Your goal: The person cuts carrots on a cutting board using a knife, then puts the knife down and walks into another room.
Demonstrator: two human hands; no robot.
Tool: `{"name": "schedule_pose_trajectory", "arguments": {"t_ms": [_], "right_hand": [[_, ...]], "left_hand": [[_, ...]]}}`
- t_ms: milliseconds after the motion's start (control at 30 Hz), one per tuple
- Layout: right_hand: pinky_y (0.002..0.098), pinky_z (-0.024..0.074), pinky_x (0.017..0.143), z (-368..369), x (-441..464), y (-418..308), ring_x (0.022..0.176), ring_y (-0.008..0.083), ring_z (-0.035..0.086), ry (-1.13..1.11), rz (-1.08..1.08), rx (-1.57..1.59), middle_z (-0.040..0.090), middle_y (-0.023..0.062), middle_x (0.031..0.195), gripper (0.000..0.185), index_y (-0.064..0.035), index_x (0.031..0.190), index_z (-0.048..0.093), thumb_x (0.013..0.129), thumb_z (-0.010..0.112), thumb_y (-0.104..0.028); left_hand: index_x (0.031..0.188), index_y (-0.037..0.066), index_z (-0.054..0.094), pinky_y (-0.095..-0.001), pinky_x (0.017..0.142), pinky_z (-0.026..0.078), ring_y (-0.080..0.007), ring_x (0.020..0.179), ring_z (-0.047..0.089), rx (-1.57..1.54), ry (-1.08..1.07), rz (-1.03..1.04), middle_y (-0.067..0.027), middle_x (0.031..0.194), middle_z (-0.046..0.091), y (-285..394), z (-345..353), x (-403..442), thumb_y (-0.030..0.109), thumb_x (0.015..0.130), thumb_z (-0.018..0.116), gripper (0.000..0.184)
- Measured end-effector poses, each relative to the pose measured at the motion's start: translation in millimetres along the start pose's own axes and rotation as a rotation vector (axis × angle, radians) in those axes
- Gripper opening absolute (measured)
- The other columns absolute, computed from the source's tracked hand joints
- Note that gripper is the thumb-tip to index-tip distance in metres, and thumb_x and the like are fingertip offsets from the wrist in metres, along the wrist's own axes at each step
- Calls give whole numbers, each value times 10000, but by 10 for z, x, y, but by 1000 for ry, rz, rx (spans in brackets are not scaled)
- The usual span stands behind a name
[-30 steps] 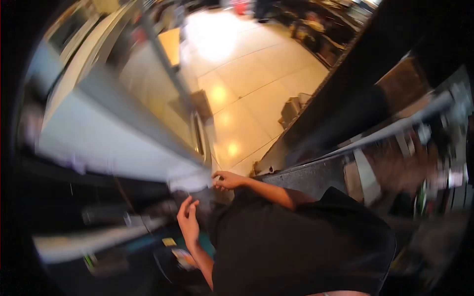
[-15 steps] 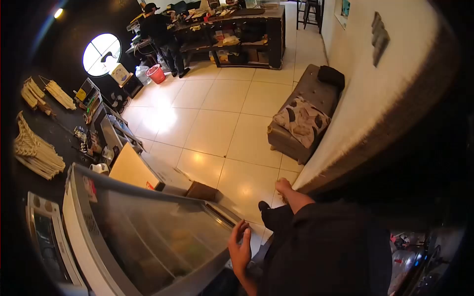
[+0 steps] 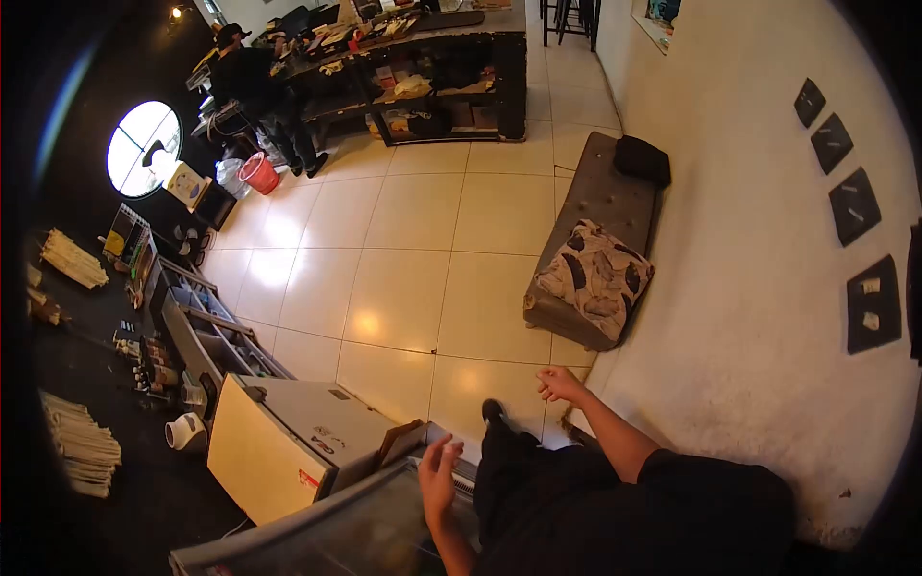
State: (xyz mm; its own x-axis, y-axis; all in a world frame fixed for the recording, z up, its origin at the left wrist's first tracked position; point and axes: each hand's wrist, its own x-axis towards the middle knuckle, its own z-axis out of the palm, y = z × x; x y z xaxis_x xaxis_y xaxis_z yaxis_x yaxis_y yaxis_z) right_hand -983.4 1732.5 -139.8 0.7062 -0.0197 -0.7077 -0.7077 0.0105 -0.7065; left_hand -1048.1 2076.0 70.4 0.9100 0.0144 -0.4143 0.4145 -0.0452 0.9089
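My left hand (image 3: 438, 477) is raised near the edge of a glass-fronted fridge (image 3: 375, 538), which stands at the lower left. Its fingers are loosely bent, with the thumb apart, and nothing shows in them. My right hand (image 3: 561, 384) hangs in the air over the tiled floor, short of the sofa. Its fingers are curled in and no object is visible in them. One dark shoe (image 3: 493, 413) shows ahead of my body, between the two hands.
A grey tufted sofa (image 3: 574, 206) with a patterned cloth (image 3: 597, 276) stands along the right wall. At left are a white cabinet (image 3: 327, 422) and a shelf unit (image 3: 216, 326). A person (image 3: 254, 86) stands at the far counter (image 3: 437, 43), beside a red bucket (image 3: 258, 173).
My view has moved forward past the glass-fronted fridge and turned right. The sofa and white cabinet appear closer, and framed pieces on the right wall have come into view.
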Motion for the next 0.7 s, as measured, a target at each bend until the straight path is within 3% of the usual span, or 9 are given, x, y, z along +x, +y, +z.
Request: {"name": "schedule_pose_trajectory", "arguments": {"t_ms": [100,367,533,700], "right_hand": [[304,587,621,-84,369,-461,738,169,738,92,4,36,746,119,976,367,-23,1263,644,1091,622,-346],[313,600,650,-320,1410,-1799,781,175,761,201,17,52,758,125,1023,366,-71,1334,643,1101,610,-352],[322,589,658,-436,1533,-2495,749,199,748,331,-4,303,759,113,1010,438,-56,1351,624,1085,635,-403],[372,618,662,-907,2119,-2593,757,235,768,504,84,500,773,140,973,376,-69,1289,640,1062,643,-368]], "left_hand": [[1386,-4,661,-333,939,546,-204,1106,726,3,-54,38,-144,1177,779,441,-138,794,255,1119,607,377],[1335,13,688,-339,909,528,-199,1050,713,28,0,39,-127,1121,786,1493,-456,3193,271,1098,627,356],[1327,11,691,-345,910,530,-195,1040,715,188,-217,163,-124,1108,789,2661,-215,4658,267,1089,636,354],[1333,27,693,-366,937,545,-205,1065,722,204,-409,200,-115,1127,787,3441,420,6155,273,1091,633,351]]}}
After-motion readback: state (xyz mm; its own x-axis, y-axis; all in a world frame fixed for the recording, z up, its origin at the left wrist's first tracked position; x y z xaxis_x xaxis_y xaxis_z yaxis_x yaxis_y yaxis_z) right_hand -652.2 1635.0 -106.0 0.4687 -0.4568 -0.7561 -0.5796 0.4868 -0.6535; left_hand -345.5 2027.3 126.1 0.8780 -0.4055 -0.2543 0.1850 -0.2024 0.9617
